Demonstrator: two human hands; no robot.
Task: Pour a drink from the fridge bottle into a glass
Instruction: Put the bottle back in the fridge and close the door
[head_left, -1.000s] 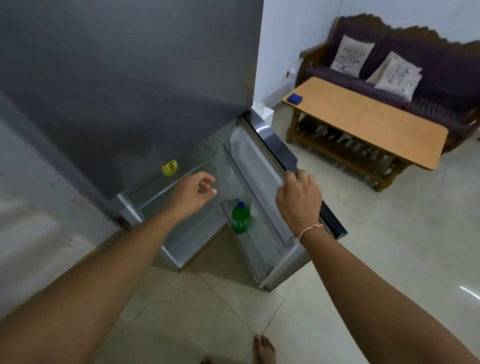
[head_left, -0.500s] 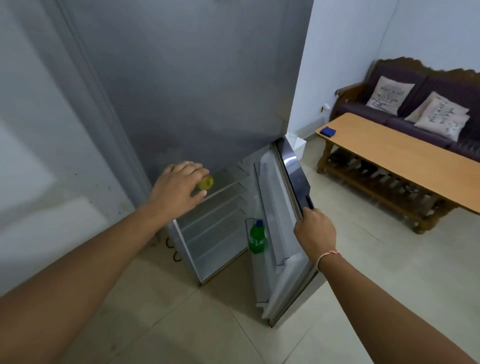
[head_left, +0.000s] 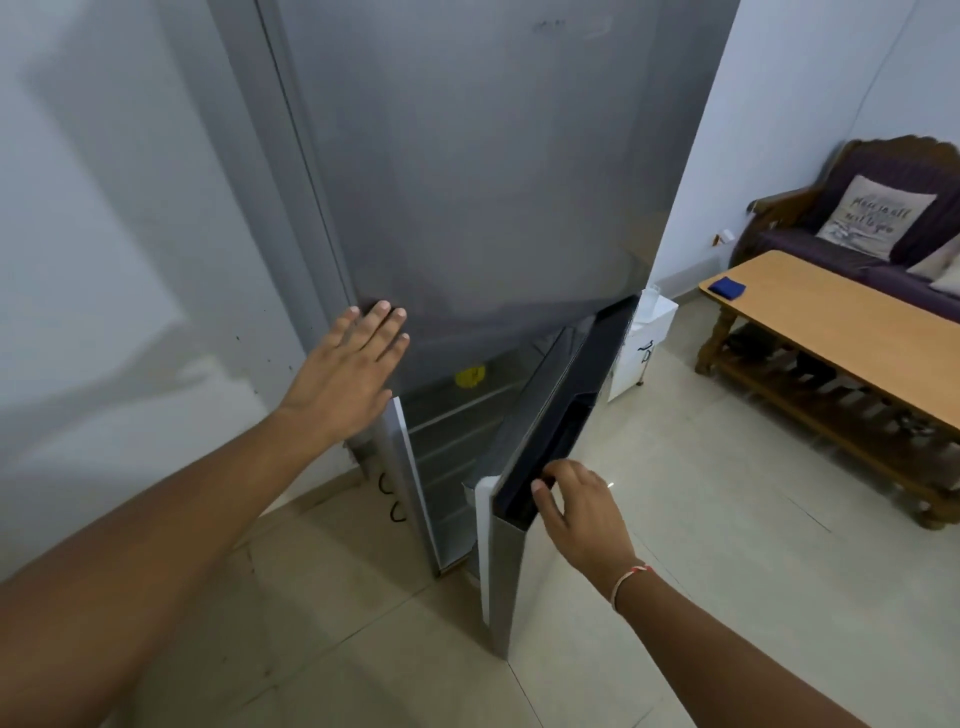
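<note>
A tall grey fridge (head_left: 483, 171) stands against the wall. Its lower door (head_left: 550, 431) hangs partly open, swung to a narrow gap. My left hand (head_left: 348, 374) lies flat with fingers spread on the fridge front at the left edge, just above the lower compartment. My right hand (head_left: 576, 514) curls its fingers over the dark top edge of the lower door. A yellow item (head_left: 470, 375) sits on a shelf inside. The green bottle in the door rack is hidden behind the door. No glass is in view.
A long wooden coffee table (head_left: 841, 332) with a blue cloth (head_left: 726, 287) stands to the right, a dark sofa (head_left: 857, 208) with cushions behind it. A small white unit (head_left: 644, 343) sits beside the fridge. Light floor tiles lie underfoot.
The lower door has swung from wide open to a narrow gap, hiding the green bottle. My left hand rose and flattened on the fridge front. My view lifted upward.
</note>
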